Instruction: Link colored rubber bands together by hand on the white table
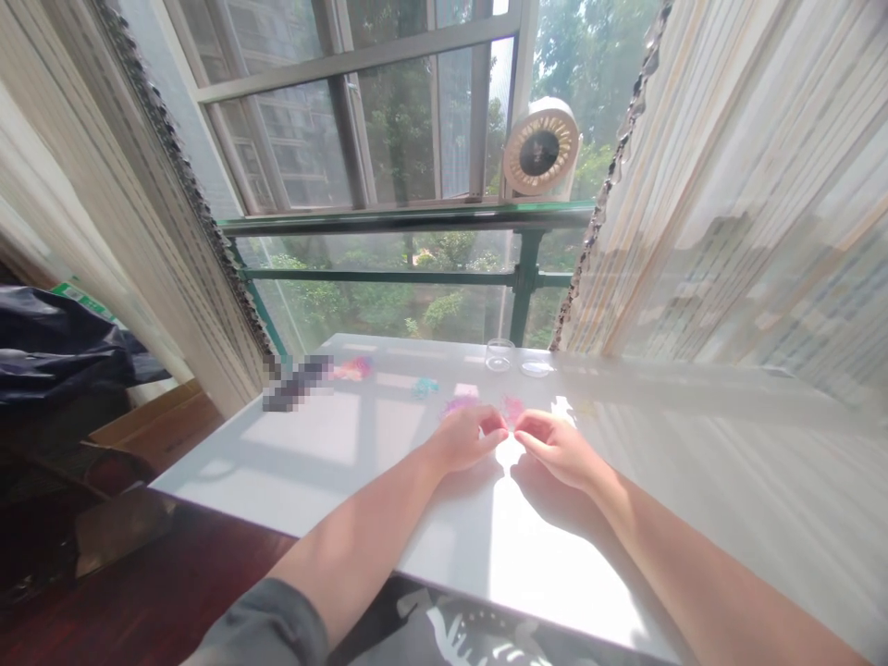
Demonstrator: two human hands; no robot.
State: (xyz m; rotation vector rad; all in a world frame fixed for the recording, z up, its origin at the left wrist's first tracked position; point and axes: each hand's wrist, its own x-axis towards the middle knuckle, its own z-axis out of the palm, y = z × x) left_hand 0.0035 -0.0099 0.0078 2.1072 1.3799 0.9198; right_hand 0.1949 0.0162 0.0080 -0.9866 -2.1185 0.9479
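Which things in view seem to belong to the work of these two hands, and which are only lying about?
Probably part of the work:
left hand, right hand
pink pile, purple pile, teal pile, pink-orange pile (too small to identify)
clear round container, clear lid or dish

Probably just lying about:
white fan
cardboard box
dark plastic bag

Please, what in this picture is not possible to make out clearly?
All in the head view:
What, if anything, is in the grip of the left hand or right hand: too small, and the hands cover it.
Near edge of the purple patch: behind the left hand.
Dark shape on the table: covered by pixelation.
Rest of the right arm: cut off by the picture's edge.
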